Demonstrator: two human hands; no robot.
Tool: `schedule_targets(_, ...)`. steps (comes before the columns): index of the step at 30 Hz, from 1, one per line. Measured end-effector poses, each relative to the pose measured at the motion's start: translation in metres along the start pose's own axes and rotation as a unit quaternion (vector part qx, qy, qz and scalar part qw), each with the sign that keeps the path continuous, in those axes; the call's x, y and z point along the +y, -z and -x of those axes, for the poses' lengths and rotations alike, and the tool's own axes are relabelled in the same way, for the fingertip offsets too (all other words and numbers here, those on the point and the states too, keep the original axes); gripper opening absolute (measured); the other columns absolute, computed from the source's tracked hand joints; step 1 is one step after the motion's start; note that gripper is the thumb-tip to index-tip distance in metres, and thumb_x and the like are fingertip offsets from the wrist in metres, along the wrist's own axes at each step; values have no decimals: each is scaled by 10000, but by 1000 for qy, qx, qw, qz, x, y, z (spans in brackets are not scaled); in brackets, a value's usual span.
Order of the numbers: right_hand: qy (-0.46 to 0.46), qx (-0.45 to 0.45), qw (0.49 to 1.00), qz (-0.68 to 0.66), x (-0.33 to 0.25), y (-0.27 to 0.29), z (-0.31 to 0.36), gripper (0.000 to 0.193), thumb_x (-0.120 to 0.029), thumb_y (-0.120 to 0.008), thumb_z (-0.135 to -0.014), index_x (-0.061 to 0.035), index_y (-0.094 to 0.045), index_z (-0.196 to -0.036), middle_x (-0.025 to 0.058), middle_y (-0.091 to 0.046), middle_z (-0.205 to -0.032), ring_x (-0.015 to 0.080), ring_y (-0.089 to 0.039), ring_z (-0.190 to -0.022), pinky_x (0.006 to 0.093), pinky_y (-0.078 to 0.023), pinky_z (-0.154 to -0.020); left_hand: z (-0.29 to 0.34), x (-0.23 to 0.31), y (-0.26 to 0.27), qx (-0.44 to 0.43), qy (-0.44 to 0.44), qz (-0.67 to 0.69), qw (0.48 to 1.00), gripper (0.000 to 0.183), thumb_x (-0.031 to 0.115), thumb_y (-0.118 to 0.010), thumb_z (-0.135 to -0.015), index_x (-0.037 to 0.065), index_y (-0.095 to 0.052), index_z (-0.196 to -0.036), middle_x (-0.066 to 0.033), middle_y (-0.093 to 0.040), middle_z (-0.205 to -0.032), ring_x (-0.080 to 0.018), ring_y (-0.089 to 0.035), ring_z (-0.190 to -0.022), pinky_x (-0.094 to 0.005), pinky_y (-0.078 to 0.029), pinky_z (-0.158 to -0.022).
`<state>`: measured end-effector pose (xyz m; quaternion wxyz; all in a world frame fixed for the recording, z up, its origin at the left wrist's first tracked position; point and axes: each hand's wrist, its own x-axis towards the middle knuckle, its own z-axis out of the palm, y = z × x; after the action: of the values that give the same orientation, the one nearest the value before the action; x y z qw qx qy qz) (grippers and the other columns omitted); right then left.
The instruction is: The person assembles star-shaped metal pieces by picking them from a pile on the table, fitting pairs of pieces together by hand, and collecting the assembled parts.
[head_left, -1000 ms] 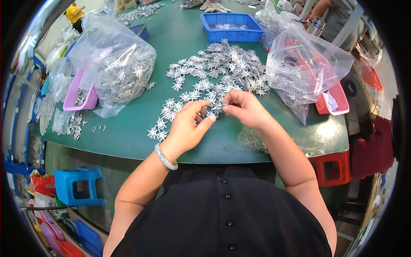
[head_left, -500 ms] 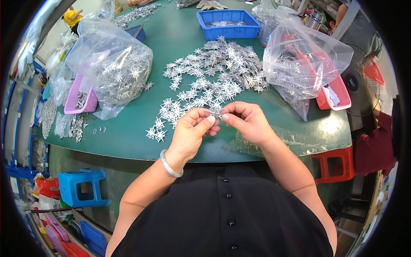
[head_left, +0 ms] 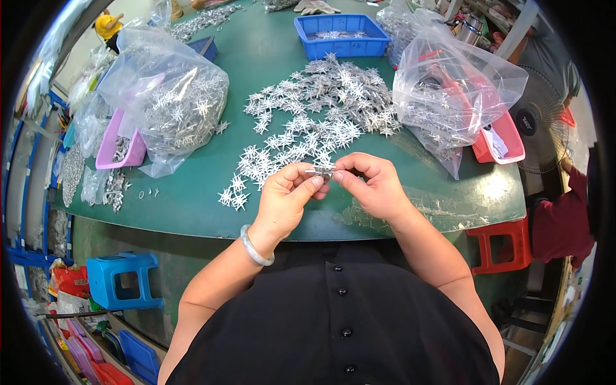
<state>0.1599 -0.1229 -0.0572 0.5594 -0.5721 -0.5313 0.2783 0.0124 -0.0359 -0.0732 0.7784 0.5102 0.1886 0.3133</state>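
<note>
Silvery piece (head_left: 325, 171) sits partly hidden between fingers (head_left: 353, 185), details indistinct.

Spiky pieces (head_left: 362, 99): we note silvery, metallic-looking, shiny.
Counter (head_left: 192, 202): we find it smooth, glossy, roughly scuffed at front.
Bags (head_left: 173, 99): we record clear, creased, glossy plastic.
Tray (head_left: 346, 49): we see smooth blue plastic.
Shirt (head_left: 269, 321): we log matt black cloth, glossy buttons (head_left: 347, 332).

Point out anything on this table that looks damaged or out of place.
The green tabletop has a pale, scuffed patch by its front edge, beside the right hand, where the surface looks worn. A few small loose pieces lie apart near the lavender basket, perhaps strays.
</note>
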Motion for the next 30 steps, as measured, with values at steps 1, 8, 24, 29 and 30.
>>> schedule_targets(1,8,2,1000,5,0,0,0,91,-57,-594,-791,19,-590,-842,-2,-552,-747,38,-472,-650,187,-387,-571,0,0,0,-3,-1,0,1000,80,16,-553,-817,3,-557,-896,-73,-613,-807,-119,-593,-720,-234,-493,-637)
schedule_targets(8,16,2,999,30,-3,-2,2,86,-58,-594,-779,14,-593,-826,25,-573,-759,63,-492,-664,210,-403,-596,3,0,3,-1,39,3,999,90,24,-565,-811,13,-559,-901,-62,-610,-811,-115,-588,-722,-237,-492,-643)
schedule_targets(24,-4,-13,1000,27,-4,-1,4,80,-65,-570,-777,14,-584,-782,16,-557,-720,56,-466,-636,207,-380,-568,5,3,2,-1,17,-25,1000,121,53,-585,-799,23,-557,-913,-30,-584,-772,-96,-551,-667,-226,-449,-615)
schedule_targets(29,23,1,999,29,-1,-1,5,87,-75,-576,-775,11,-591,-778,35,-562,-693,76,-471,-597,223,-381,-528,6,2,1,-6,1,-29,1000,123,42,-580,-801,17,-559,-919,-32,-583,-797,-93,-550,-675,-220,-446,-611)
schedule_targets(30,22,1,999,29,-1,-1,5,87,-75,-576,-775,11,-591,-778,35,-562,-693,76,-471,-597,223,-381,-528,6,1,1,-9,-9,-35,999,122,38,-579,-800,15,-561,-919,-33,-582,-803,-93,-549,-677,-218,-446,-611)
